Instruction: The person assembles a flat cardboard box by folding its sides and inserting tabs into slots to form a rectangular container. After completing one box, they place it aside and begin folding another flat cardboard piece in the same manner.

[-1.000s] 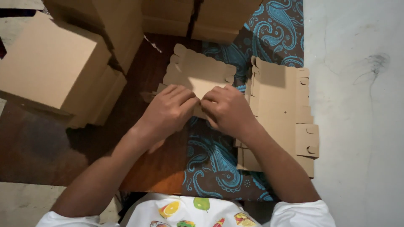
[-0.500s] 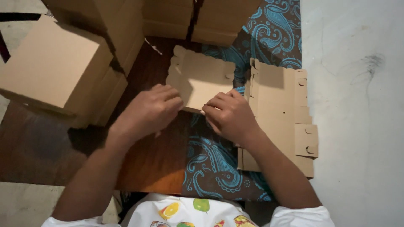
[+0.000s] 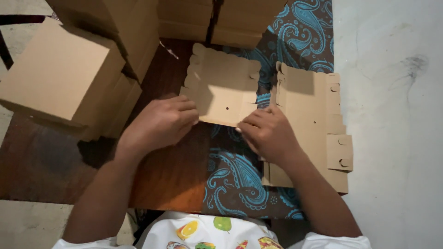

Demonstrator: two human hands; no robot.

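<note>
Two hands are shown: a scalloped cardboard blank (image 3: 224, 87) is gripped at its near edge by left hand (image 3: 159, 124) and right hand (image 3: 267, 133), beside flat blanks (image 3: 314, 124).

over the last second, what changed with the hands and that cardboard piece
Both hands drew apart: the left hand slid left, the right hand right, uncovering the scalloped cardboard piece. Each still touches its near edge. The flat blank and stacked boxes stayed put.

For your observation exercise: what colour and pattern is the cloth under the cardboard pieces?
The cloth is dark brown with a turquoise paisley pattern, seen best in the head view.
</note>
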